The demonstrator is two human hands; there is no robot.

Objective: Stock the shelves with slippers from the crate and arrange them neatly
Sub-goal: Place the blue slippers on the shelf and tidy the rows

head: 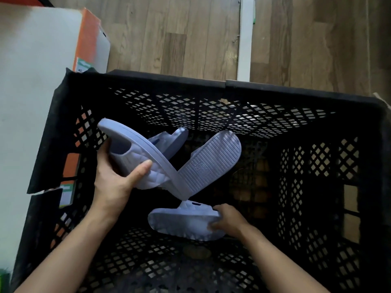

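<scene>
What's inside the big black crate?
Purple slippers: the left hand holds the top slipper, the right hand grips the near slipper; a sole-up slipper and back slipper hide whatever lies beneath.

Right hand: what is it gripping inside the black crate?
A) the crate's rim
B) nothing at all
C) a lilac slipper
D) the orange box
C: the right hand grips the end of a lilac slipper low inside the crate.

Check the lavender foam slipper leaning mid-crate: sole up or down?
Sole up. The lavender foam slipper shows its ribbed tread to the camera, tilted, inside the black plastic mesh crate.
</scene>
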